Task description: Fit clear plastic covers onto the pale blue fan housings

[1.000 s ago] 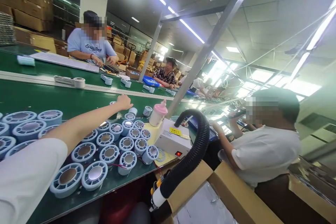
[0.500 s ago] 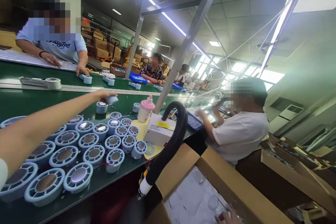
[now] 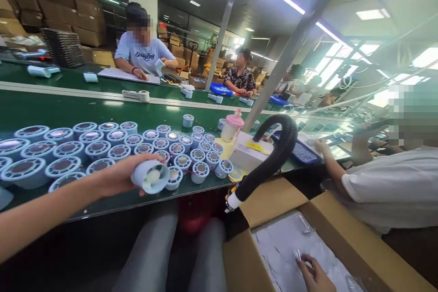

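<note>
Blue housing [image 3: 149, 182], worktop's [image 3: 112, 204] near edge.
Left fingers [image 3: 153, 157] grasp it (tips partly hidden); right fingers [image 3: 303, 267] pinch clear piece [image 3: 297, 254], outline indistinct.

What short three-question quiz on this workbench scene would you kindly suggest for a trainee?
1. What is in the camera wearer's left hand?

2. True or false: the camera wearer's right hand grips the black corrugated hose.

3. Fill in the blank: the pale, rounded plastic bottle beside the white, box-shaped unit with a yellow label has a ____ lid.

Key:
1. A light-blue plastic cylinder, its open end showing a white part inside.
2. False; it pinches a small clear plastic piece over the open brown cardboard box.
3. Pink.
</note>
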Available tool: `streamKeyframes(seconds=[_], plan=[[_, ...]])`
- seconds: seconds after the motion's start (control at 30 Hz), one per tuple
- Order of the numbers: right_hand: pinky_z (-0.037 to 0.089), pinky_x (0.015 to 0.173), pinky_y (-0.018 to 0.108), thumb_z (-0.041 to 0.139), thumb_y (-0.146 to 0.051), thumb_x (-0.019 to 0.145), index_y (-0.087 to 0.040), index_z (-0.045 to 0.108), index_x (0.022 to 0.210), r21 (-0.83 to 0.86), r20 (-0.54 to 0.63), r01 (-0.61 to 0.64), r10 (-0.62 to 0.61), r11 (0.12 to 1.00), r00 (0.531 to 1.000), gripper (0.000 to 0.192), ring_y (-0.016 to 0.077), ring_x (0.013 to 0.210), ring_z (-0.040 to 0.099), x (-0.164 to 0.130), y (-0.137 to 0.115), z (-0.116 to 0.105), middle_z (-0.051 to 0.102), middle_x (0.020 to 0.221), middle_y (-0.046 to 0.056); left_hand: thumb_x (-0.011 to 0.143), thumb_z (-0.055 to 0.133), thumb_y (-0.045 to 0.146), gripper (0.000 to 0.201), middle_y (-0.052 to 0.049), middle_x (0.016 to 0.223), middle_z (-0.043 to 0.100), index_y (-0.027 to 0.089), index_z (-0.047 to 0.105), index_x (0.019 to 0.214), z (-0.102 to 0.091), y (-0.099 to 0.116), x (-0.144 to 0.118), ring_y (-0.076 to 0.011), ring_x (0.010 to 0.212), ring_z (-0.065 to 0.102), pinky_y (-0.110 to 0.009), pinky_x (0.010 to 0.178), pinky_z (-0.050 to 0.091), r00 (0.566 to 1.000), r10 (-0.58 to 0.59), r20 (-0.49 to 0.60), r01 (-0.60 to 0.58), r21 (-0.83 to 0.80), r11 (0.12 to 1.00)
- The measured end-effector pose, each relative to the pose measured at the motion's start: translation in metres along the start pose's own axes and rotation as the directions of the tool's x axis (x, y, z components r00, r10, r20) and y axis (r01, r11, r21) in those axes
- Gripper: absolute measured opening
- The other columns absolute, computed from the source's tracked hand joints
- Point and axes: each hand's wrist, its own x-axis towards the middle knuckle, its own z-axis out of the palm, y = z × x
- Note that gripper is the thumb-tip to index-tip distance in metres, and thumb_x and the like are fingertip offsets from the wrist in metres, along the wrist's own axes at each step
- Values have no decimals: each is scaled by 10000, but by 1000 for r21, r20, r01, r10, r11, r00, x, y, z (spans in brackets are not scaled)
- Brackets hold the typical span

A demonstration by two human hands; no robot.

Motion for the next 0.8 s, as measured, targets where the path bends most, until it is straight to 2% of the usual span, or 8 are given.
streamKeyframes(seconds=[0.1,0.13,0.23,0.3,0.43,0.57,0.7,0.8], plan=[[571,773,405,420,-579,798,-201,642,1083,243,159,250,-293,937,943,522,321,990,660,-42,-65,23,669,1129,118,824,504,535,380,2,648,547,165,570,875,17,-35,-13,-103,486,482,-161,338,369,981,-57,183,41,92,995],[560,818,379,397,-503,862,-201,604,1180,302,260,384,-463,872,847,485,291,1032,646,-61,-90,31,648,1178,113,825,494,553,404,4,646,522,160,576,858,23,-45,-13,-98,483,464,-155,330,341,972,-60,228,20,177,984],[504,936,410,484,-283,859,-274,511,1336,251,403,802,-812,542,423,478,286,1178,545,-116,-159,55,507,1372,88,850,465,531,402,-3,675,504,155,607,835,40,-66,-9,-110,529,467,-169,367,344,945,-49,324,-114,466,878],[516,883,472,520,-188,804,-290,485,1362,144,397,919,-872,367,286,568,324,1146,538,-138,-190,68,460,1403,114,877,462,451,343,-22,743,547,158,636,834,49,-76,-8,-138,647,521,-198,510,425,923,29,383,-276,610,743],[500,879,511,549,-77,757,-202,654,1122,44,479,910,-808,413,344,400,350,1147,505,-145,-209,83,369,1443,165,883,486,319,248,-62,970,597,175,674,957,58,-89,-13,-187,870,565,-283,802,428,884,192,426,-461,724,513],[481,939,430,629,-194,810,-205,667,872,311,595,699,-705,644,386,74,268,1149,527,-143,-207,83,435,1363,102,857,568,359,255,-59,1018,585,186,635,1032,58,-99,-14,-185,918,557,-287,826,428,883,330,334,-469,676,569],[487,887,369,563,-301,880,-193,666,773,459,519,497,-676,737,523,184,225,1015,591,-148,-210,81,559,1150,98,624,784,494,574,-55,981,560,211,636,1101,56,-117,-7,-198,891,551,-298,784,457,885,393,250,-461,589,664],[507,751,296,565,-312,862,-181,638,674,504,499,392,-630,770,595,240,195,911,602,-148,-210,82,584,1024,82,557,823,492,647,-78,1055,527,233,656,1126,52,-131,0,-234,1001,539,-363,904,449,846,440,300,-531,543,651]])
